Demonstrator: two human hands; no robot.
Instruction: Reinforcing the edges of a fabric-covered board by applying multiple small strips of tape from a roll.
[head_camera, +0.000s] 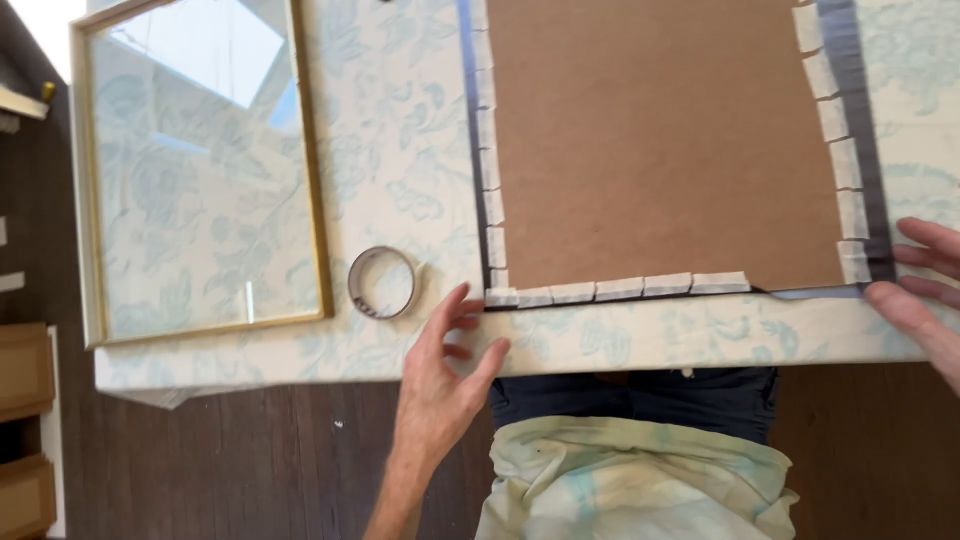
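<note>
Where the table's near edge meets the dark floor, the left hand (440, 375) rests spread and loosely open, fingertips touching the near left corner of the brown hardboard backing panel (660, 140), gripping nothing. At 3 o'clock, the right hand (925, 290) lies open, fingers flat on the panel's near right corner. White tape strips (620, 289) line its dark border. A tape roll (382, 283) sits just beside the left hand at 11 o'clock. Farther, at 10 o'clock, a gold-framed glass pane (200, 170) lies well apart on the floral tablecloth (400, 150).

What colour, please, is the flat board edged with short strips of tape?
Plain brown flat board, edged with white tape strips; head view.
</note>
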